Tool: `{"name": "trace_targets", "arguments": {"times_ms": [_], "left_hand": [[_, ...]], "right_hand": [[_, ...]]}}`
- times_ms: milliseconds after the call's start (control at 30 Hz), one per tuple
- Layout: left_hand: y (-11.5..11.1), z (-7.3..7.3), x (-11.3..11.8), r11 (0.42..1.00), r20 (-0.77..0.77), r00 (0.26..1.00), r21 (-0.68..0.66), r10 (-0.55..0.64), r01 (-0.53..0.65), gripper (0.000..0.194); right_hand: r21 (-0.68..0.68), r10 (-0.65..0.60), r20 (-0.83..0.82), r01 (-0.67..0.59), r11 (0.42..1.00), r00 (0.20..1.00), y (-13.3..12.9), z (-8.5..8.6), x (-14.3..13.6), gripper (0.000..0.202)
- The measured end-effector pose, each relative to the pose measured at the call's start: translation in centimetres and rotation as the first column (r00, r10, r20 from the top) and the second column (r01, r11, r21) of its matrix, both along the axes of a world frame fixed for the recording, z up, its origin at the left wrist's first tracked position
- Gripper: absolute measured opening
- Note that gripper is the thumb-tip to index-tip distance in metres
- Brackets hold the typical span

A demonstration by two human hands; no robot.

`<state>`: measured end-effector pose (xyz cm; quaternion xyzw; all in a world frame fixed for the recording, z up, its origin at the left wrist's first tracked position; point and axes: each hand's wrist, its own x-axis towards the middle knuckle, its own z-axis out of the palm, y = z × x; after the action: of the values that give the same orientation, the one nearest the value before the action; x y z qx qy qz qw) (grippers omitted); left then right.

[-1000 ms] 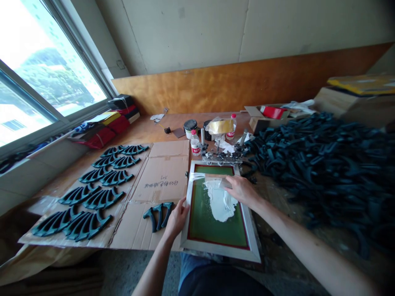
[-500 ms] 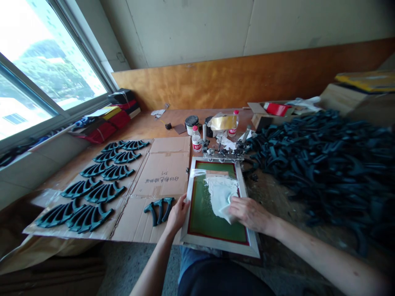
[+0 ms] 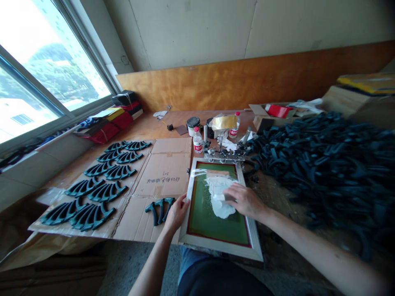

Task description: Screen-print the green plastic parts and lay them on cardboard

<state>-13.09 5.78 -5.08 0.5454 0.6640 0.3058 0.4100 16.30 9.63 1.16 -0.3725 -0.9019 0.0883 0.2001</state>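
Observation:
A silkscreen frame (image 3: 254,246) with green mesh (image 3: 200,224) lies in front of me, hinged to a metal clamp (image 3: 224,156) at its far end. Thick white ink (image 3: 224,210) covers the middle of the mesh. My left hand (image 3: 177,211) grips the frame's left rail, thumb on top; its other fingers are partly hidden. In my right hand (image 3: 245,200) is a small scraper (image 3: 224,198), its end coated in white and touching the ink. A light strip (image 3: 217,173) lies at the top of the ink. Left of the frame, a few dark green curved parts (image 3: 159,210) rest on cardboard (image 3: 132,220).
Fanned rows of the same curved parts (image 3: 92,216) cover the cardboard's left side. A big heap of them (image 3: 324,164) fills the right. Behind the clamp stand bottles (image 3: 197,142) and an ink tub (image 3: 193,125). Cartons (image 3: 352,100) sit at the back right.
My right hand has moved up and slightly left over the mesh, and the scraper now shows more plainly. The white ink's lower edge has changed shape. My left hand keeps its place.

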Motion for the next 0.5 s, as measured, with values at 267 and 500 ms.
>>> {"name": "trace_targets", "arguments": {"times_ms": [267,500], "left_hand": [[0.6,8.4,0.1,0.998,0.409,0.910,-0.025,0.070,-0.065,0.054],[7.0,16.7,2.9,0.934,0.664,0.748,0.279,-0.020,-0.222,0.048]], "right_hand": [[0.109,-0.483,-0.022,0.483,0.869,0.875,7.3,6.3,1.7,0.055],[-0.134,-0.593,-0.142,0.579,0.804,0.792,4.4,-1.2,7.7,0.037]]}}
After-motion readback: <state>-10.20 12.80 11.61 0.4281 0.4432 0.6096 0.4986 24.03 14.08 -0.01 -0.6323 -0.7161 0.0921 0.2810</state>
